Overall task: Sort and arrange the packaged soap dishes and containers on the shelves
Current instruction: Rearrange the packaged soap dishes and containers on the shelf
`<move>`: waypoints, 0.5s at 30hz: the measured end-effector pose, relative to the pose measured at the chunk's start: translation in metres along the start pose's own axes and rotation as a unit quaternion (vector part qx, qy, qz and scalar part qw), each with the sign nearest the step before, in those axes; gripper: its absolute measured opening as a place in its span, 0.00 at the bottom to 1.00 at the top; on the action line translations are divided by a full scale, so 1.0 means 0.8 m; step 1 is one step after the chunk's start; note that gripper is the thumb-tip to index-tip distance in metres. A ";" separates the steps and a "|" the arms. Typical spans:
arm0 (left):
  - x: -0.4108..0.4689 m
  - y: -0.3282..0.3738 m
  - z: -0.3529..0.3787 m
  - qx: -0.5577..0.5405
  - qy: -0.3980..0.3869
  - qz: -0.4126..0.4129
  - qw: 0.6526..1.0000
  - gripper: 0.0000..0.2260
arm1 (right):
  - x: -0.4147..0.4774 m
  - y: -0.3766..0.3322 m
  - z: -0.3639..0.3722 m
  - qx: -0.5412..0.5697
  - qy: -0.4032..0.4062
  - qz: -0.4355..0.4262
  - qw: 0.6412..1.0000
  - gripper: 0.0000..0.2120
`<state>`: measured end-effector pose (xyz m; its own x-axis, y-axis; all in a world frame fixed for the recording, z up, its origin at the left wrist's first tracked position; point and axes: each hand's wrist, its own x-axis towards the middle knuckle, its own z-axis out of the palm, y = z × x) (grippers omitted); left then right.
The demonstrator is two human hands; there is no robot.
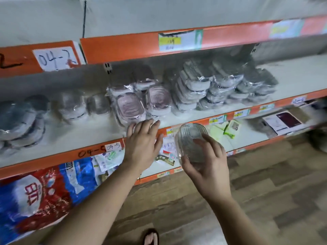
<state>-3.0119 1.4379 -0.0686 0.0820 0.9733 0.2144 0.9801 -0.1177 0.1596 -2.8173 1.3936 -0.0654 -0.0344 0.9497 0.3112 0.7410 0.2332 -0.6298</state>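
My right hand (206, 162) grips a clear, ribbed soap dish (192, 140) in plastic wrap, held in front of the shelf's orange edge. My left hand (143, 138) reaches to the front of the middle shelf (74, 137) with fingers spread, its tips at the base of a leaning pink packaged soap dish (130, 109). A second pink dish (158, 100) stands beside it. To the right are stacks of grey packaged dishes (194, 89) and darker grey ones (256, 85). Blue-grey packaged dishes (19, 119) and pale grey ones (72, 106) sit at the left.
Orange shelf rails carry price tags and handwritten labels (56, 58). The lower shelf holds a red and blue bag (40, 195), small carded items (168, 149), green packs (224, 129) and a boxed item (283, 122). Wood-pattern floor below, with my sandalled foot (150, 237).
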 end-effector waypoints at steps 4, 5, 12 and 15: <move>0.048 0.055 0.021 -0.013 -0.003 0.028 1.000 0.23 | 0.035 0.049 -0.022 -0.009 0.042 -0.018 0.999 0.24; 0.059 0.065 0.027 -0.017 0.002 0.035 0.999 0.23 | 0.043 0.058 -0.026 -0.010 0.055 -0.020 0.998 0.24; 0.130 0.132 0.065 -0.059 0.057 0.065 0.994 0.20 | 0.108 0.129 -0.064 -0.009 0.112 -0.021 0.993 0.23; 0.143 0.155 0.085 -0.055 0.068 0.088 0.992 0.18 | 0.129 0.160 -0.075 0.001 0.130 -0.008 0.992 0.22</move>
<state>-2.8686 1.5484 -0.0898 0.2181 0.9011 0.3749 0.9266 -0.3117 0.2103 -2.6860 1.5088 -0.0716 0.1271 0.8600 0.4942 0.7409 0.2490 -0.6238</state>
